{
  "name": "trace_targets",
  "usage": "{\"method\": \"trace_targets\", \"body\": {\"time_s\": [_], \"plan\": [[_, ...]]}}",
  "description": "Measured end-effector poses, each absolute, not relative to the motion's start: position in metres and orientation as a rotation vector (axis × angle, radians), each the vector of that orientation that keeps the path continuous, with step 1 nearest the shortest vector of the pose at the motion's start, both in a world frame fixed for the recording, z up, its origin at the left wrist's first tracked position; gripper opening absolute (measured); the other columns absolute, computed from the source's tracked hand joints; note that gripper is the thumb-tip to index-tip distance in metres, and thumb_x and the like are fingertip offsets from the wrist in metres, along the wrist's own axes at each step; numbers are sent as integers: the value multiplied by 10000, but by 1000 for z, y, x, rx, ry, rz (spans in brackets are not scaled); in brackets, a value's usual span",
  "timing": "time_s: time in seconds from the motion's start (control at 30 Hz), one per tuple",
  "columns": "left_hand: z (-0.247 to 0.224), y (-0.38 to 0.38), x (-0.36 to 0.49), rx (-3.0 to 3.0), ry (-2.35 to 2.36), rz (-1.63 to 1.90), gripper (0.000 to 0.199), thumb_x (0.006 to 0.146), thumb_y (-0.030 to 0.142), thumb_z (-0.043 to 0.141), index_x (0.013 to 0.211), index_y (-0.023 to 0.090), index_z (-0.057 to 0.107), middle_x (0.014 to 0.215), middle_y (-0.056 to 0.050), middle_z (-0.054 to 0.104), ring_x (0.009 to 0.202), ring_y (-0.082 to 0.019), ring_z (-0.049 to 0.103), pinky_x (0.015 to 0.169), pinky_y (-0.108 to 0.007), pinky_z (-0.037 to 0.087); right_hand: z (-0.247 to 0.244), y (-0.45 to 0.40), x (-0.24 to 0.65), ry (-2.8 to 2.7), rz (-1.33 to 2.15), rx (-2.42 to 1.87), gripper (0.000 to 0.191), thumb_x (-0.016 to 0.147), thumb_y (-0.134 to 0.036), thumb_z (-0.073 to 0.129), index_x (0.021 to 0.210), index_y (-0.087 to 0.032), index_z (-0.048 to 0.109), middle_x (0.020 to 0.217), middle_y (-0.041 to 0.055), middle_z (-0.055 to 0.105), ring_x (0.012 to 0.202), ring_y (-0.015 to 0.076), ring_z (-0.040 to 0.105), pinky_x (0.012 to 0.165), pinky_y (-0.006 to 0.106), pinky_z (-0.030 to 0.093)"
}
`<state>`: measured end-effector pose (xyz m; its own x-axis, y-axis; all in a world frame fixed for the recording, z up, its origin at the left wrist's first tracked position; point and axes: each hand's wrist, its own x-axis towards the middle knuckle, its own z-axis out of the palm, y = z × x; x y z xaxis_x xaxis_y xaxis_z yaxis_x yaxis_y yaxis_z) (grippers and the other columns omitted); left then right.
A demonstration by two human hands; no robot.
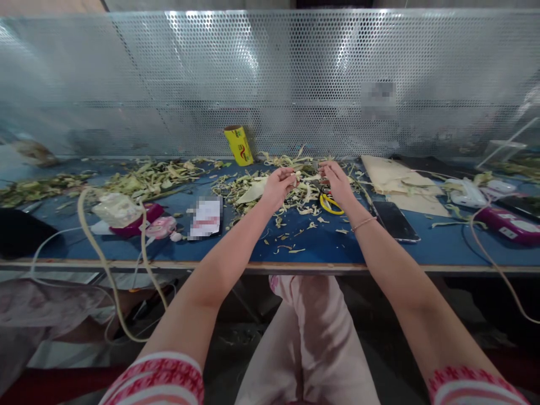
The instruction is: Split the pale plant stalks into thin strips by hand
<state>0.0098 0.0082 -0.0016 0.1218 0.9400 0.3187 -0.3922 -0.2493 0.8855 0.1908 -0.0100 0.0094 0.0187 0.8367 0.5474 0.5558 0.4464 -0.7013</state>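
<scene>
My left hand (282,187) is closed in a pinch on a small pale plant strip (298,176), just above the scattered pile. A short way to the right, my right hand (336,179) has its fingers drawn together; what they hold is too small to make out. Beneath and around both hands lie pale green, dried-looking plant strips (257,194). One broad pale leaf-like piece (252,191) rests beside my left hand. Yellow-handled scissors (331,205) lie under my right wrist, partly hidden by it.
A yellow cylinder (239,146) stands by the perforated metal screen (270,79). A phone (395,221) and cardboard (392,177) lie to the right. At left are a blurred white-faced card (206,218), a pink device (160,228), a looping hose (90,236) and more plant strips (147,177).
</scene>
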Motion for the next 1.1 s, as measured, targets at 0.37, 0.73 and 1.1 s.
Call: {"method": "trace_targets", "body": {"time_s": [0.37,0.73,1.1], "plan": [[-4,9,11,1260,665,1475,163,697,150,684,852,165,637,674,7,629,617,-80,593,682,-243,494,-3,-11,180,-1876,445,-1083,182,757,-301,553,813,-157,648,722,32,657,698,151,617,709,297,486],[0,3,15,1220,696,1473,222,626,148,743,813,148,624,680,4,637,670,-99,615,696,-245,466,-10,-15,163,-2030,420,-1026,99,750,-241,560,750,-163,621,697,12,634,655,125,565,670,249,439],[-1,13,5,1214,772,1579,126,710,85,658,797,154,597,661,27,569,594,-60,529,627,-208,432,-1,-3,206,-1965,-38,-2011,398,857,-376,477,1080,-64,580,1139,252,579,1099,331,556,896,410,427]]}}
